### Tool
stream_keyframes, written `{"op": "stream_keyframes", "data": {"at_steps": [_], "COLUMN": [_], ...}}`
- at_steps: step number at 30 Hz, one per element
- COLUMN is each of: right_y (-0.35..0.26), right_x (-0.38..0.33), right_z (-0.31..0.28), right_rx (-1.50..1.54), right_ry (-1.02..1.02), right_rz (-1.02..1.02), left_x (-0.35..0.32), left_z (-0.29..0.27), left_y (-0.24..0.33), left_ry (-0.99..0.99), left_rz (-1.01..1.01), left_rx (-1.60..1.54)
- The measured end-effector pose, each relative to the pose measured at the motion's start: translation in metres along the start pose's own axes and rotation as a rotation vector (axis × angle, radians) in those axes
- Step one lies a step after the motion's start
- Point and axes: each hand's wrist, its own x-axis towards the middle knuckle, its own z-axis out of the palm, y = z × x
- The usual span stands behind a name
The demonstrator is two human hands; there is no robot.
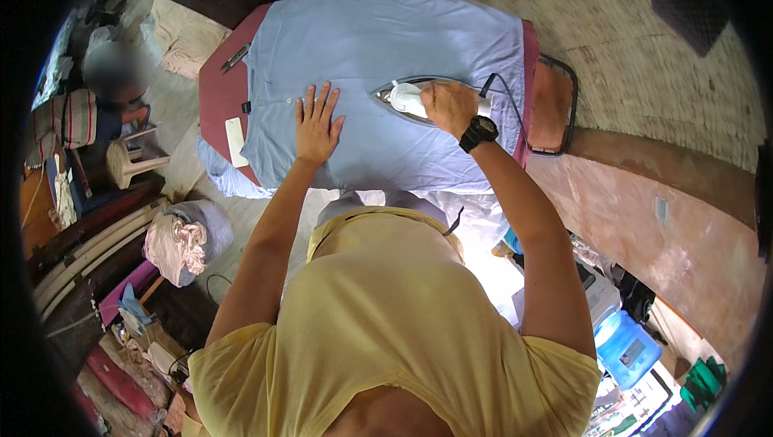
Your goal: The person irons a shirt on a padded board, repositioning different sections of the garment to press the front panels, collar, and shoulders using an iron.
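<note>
A light blue shirt (378,42) lies spread over a dark red ironing board (219,91). My left hand (316,124) presses flat on the shirt with fingers spread, just below the button placket. My right hand (448,105), with a black watch on the wrist, grips the handle of a white and silver iron (400,97). The iron rests on the shirt with its tip pointing left, toward my left hand. A black cord (509,92) runs from the iron's back end.
A metal iron rest (554,105) sits at the board's right end. A seated person (113,91) is at the far left beside a stool (129,163). A bundle of cloth (187,242) lies on the floor at left. A blue container (626,347) stands at lower right.
</note>
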Motion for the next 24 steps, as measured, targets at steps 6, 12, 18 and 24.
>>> {"op": "stream_keyframes", "data": {"at_steps": [6, 12, 18, 24], "right_y": [-0.013, 0.061, 0.220, 0.297], "right_x": [0.004, -0.013, -0.075, -0.082], "right_z": [-0.012, -0.046, -0.124, -0.095], "right_rx": [-0.054, -0.270, 0.184, 0.163], "right_ry": [-0.042, -0.047, 0.233, 0.272], "right_rz": [0.044, -0.147, 0.785, 0.984], "left_x": [0.000, 0.000, 0.067, 0.148], "left_z": [0.000, -0.002, -0.014, 0.037], "left_y": [0.000, 0.003, 0.082, 0.219], "left_ry": [0.029, 0.030, 0.118, -0.152], "left_rz": [0.009, -0.012, 0.327, 0.769], "left_rx": [0.016, -0.043, -0.333, -0.393]}}
